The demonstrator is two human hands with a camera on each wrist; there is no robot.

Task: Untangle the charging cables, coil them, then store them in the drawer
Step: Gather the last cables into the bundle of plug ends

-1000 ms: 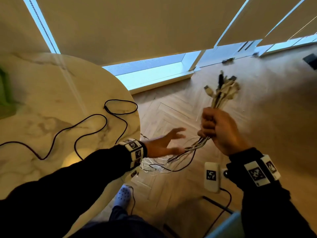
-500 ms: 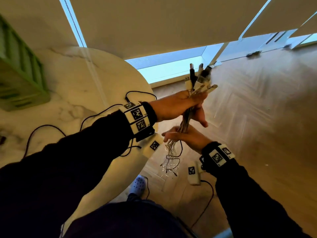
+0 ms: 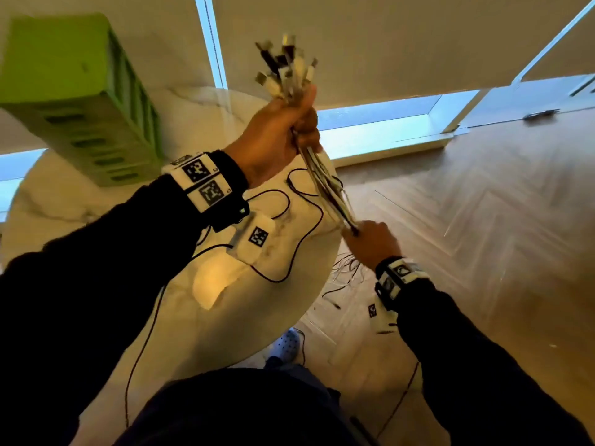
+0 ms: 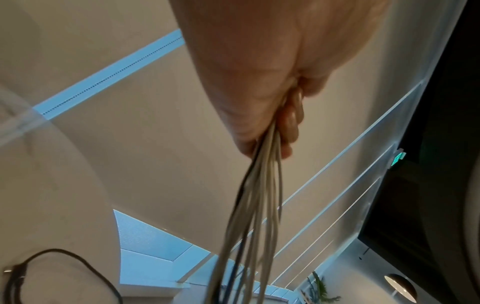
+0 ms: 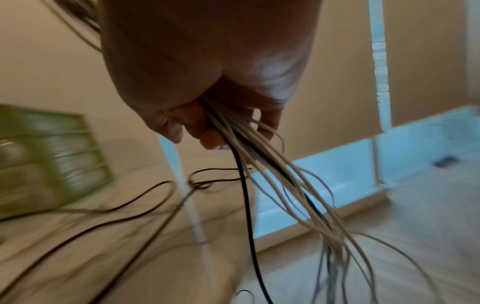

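Left hand [image 3: 273,136], raised, fingers curled round the bundle of charging cables [image 3: 325,185] just below the connectors [image 3: 286,69] at 12 o'clock. Right hand [image 3: 370,243], toward 4 o'clock, grips the same strands lower down; loose ends trail below it. A black cable [image 3: 299,233] lies on the marble table [image 3: 96,207] near the green drawer unit [image 3: 80,98].

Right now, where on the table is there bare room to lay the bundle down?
Bare marble shows on the table left of the left hand, between the green drawer unit and the sleeve, and along the near edge below the glare. The right rim is crowded: a black cable loops there. The bundle is gripped by both hands, the right hand lower.
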